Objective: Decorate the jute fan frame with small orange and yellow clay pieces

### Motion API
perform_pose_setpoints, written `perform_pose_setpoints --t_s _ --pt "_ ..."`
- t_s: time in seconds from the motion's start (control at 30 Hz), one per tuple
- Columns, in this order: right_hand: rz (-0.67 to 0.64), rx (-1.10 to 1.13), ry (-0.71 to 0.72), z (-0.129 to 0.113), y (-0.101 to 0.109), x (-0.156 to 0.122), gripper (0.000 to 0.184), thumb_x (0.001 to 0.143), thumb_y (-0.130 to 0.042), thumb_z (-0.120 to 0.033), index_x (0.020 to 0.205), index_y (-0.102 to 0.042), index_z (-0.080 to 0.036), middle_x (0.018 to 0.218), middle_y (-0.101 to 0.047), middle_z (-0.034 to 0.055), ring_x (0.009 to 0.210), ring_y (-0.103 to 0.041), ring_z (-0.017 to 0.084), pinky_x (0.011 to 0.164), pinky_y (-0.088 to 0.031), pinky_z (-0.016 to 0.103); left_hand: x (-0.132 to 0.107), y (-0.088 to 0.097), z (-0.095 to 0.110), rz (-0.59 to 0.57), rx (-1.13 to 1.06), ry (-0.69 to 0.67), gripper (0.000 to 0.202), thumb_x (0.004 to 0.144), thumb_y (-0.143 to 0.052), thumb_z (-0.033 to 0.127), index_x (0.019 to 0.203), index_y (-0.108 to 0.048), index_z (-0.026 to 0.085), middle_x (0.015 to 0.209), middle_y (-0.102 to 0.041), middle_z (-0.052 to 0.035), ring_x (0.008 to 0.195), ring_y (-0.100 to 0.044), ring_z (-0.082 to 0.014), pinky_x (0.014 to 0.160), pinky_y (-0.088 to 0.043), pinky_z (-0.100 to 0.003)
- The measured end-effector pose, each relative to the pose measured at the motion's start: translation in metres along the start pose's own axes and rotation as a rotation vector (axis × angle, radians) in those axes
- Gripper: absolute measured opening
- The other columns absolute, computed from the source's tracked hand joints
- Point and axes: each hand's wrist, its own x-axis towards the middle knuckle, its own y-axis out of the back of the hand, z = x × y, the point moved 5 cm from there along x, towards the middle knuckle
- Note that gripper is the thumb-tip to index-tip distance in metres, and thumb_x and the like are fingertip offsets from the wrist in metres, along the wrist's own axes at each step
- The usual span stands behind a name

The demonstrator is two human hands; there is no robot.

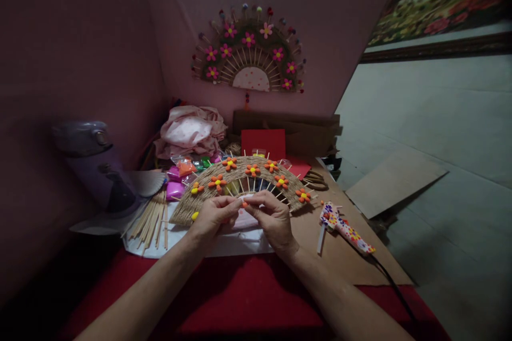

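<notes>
In front of the twine-wrapped fan [184, 205], my left hand [215, 217] and my right hand [276, 219] meet with their fingertips pinched together. Between them is a small piece of orange clay [245, 204]. Orange flowers with yellow centres, such as this clay flower [253, 170], sit along the fan's band. Near its left end, a yellow clay dot [195, 216] has no petals around it, and the flower [196, 188] above it shows only some petals. Thin sticks radiate through the fan. My hands hide part of its pale, dotted centre [245, 219].
Left of the fan lie wooden sticks [150, 221], bags of coloured clay [175, 191] and a purple bottle [100, 170]. A flower-patterned glue gun [346, 229] with a black cord rests on cardboard [320, 264] at right. Crumpled cloth [192, 130] is behind; a finished-looking fan [248, 40] hangs above.
</notes>
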Motion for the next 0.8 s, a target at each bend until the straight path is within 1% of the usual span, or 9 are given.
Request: perform_pose_setpoints --t_s 0.17,0.27,0.33,0.37,0.47,0.53,0.57,0.7,0.8 --pt "-0.013 -0.015 0.001 0.000 0.000 -0.001 0.007 0.075 -0.068 -0.021 0.081 -0.072 -0.023 0.081 -0.064 0.0036 0.080 -0.060 0.017 0.069 -0.049 0.029 0.000 0.001 -0.001 0.007 0.007 -0.005 0.037 0.062 -0.074 0.044 0.056 -0.053 0.013 0.040 -0.036 0.0078 0.035 -0.024 -0.0021 0.037 -0.012 -0.019" --pt "-0.020 -0.044 -0.018 0.003 0.001 -0.002 0.015 0.076 -0.067 -0.021 0.090 -0.072 -0.024 0.085 -0.064 0.0039 0.078 -0.060 0.016 0.065 -0.048 0.028 0.001 0.001 0.001 0.016 0.006 -0.008 0.034 0.061 -0.076 0.041 0.061 -0.059 0.012 0.041 -0.037 0.0081 0.036 -0.025 -0.0020 0.037 -0.014 -0.019" --pt "-0.007 -0.074 -0.017 0.005 0.002 -0.002 0.018 0.078 -0.065 -0.022 0.095 -0.071 -0.023 0.086 -0.064 0.0043 0.077 -0.060 0.016 0.065 -0.048 0.028 0.000 0.005 0.006 0.069 0.028 -0.050 0.031 0.060 -0.076 0.039 0.067 -0.063 0.012 0.042 -0.039 0.0076 0.036 -0.027 -0.0022 0.038 -0.016 -0.018" --pt "0.001 -0.088 -0.006 0.005 0.003 -0.003 0.017 0.079 -0.063 -0.022 0.095 -0.071 -0.023 0.086 -0.064 0.0045 0.078 -0.060 0.016 0.067 -0.049 0.028 -0.001 0.010 0.011 0.128 0.054 -0.097 0.030 0.060 -0.077 0.038 0.069 -0.065 0.012 0.044 -0.044 0.0062 0.037 -0.030 -0.0029 0.038 -0.019 -0.018" --pt "0.001 -0.135 0.037 0.002 0.003 -0.004 0.013 0.082 -0.060 -0.022 0.090 -0.071 -0.023 0.087 -0.066 0.0053 0.083 -0.061 0.018 0.074 -0.049 0.032 -0.012 0.035 0.032 0.412 0.209 -0.321 0.025 0.058 -0.077 0.033 0.072 -0.070 0.014 0.061 -0.064 -0.0018 0.051 -0.051 -0.0098 0.047 -0.037 -0.021" --pt "-0.024 -0.174 0.073 -0.002 0.000 -0.006 0.012 0.083 -0.060 -0.021 0.089 -0.071 -0.023 0.087 -0.067 0.0054 0.085 -0.062 0.019 0.077 -0.048 0.033 -0.024 0.057 0.045 0.623 0.366 -0.473 0.023 0.060 -0.076 0.032 0.075 -0.073 0.015 0.071 -0.068 -0.0039 0.064 -0.059 -0.0149 0.057 -0.043 -0.024" --pt "-0.041 -0.192 0.092 -0.004 -0.002 -0.007 0.012 0.083 -0.060 -0.020 0.088 -0.071 -0.023 0.087 -0.067 0.0055 0.086 -0.062 0.019 0.078 -0.048 0.034 -0.029 0.069 0.048 0.702 0.428 -0.509 0.023 0.062 -0.075 0.032 0.078 -0.073 0.016 0.074 -0.069 -0.0045 0.069 -0.060 -0.0165 0.061 -0.044 -0.025" --pt "-0.079 -0.221 0.152 -0.013 -0.009 -0.011 0.013 0.082 -0.061 -0.018 0.089 -0.070 -0.023 0.083 -0.066 0.0043 0.082 -0.061 0.018 0.075 -0.048 0.033 -0.035 0.106 0.051 0.841 0.592 -0.613 0.021 0.066 -0.071 0.032 0.080 -0.073 0.017 0.078 -0.067 -0.0048 0.074 -0.060 -0.0173 0.064 -0.044 -0.026" --pt "-0.098 -0.237 0.175 -0.016 -0.010 -0.014 0.014 0.082 -0.060 -0.017 0.090 -0.070 -0.023 0.080 -0.065 0.0035 0.078 -0.061 0.018 0.072 -0.048 0.032 -0.029 0.119 0.049 0.839 0.705 -0.625 0.017 0.068 -0.067 0.028 0.079 -0.074 0.018 0.075 -0.064 -0.0037 0.071 -0.059 -0.0161 0.064 -0.043 -0.025"
